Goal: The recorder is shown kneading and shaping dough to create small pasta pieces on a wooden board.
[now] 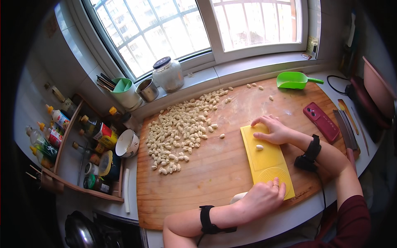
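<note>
A yellow ridged board (266,155) lies on a large wooden board. One small smooth piece of dough (259,147) sits on its straight ridges. My right hand (274,130) rests at the board's far end, thumb and index finger apart, just beyond that piece. My left hand (266,195) has its fingertips on the near end with the round ridges; whether anything is under them is hidden. Partly behind my left hand shows a pale roll, apparently dough (238,197). Many ridged, shell-like dough pieces (180,130) lie spread at the left, with several strays farther off.
The wooden board (192,198) bears a green scoop (291,81) and a red phone (321,121). A cleaver (345,131) lies at its right edge. At left stand a bowl (127,144) and a rack of bottles (102,133); a glass jar (169,76) is by the window.
</note>
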`<state>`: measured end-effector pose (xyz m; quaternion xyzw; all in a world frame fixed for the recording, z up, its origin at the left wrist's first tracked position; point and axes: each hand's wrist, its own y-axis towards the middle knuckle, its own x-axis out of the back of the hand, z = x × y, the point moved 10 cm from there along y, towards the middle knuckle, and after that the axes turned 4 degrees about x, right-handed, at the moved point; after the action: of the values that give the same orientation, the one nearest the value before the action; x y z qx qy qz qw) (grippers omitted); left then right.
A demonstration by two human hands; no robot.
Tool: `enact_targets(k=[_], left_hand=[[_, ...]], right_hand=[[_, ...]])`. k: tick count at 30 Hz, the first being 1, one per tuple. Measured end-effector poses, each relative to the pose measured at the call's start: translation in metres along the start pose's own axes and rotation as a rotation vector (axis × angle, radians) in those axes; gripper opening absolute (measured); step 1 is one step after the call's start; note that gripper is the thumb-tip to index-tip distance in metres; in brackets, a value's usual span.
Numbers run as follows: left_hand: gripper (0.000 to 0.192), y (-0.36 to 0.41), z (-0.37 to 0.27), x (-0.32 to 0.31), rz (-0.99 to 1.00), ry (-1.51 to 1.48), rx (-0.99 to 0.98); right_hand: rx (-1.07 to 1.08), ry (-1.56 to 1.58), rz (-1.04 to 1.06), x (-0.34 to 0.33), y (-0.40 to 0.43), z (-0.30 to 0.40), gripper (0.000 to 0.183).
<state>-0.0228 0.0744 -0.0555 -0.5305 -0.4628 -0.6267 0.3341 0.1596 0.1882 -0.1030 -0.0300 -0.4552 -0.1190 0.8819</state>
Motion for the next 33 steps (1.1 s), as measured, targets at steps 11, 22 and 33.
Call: enact_targets(k=[11, 22, 33], left_hand=[[0.037, 0.002, 0.004, 0.003, -0.011, -0.107, 0.036], [0.063, 0.002, 0.027, 0.048, -0.356, -0.159, 0.174], [0.073, 0.001, 0.015, 0.049, -0.322, -0.100, 0.067]], right_hand=[[0.066, 0.332, -0.588, 0.075, -0.030, 0.000, 0.029], [0.001, 0.814, 0.168, -0.029, -0.134, 0.084, 0.034], [0.035, 0.839, 0.173, -0.005, -0.136, 0.104, 0.014]])
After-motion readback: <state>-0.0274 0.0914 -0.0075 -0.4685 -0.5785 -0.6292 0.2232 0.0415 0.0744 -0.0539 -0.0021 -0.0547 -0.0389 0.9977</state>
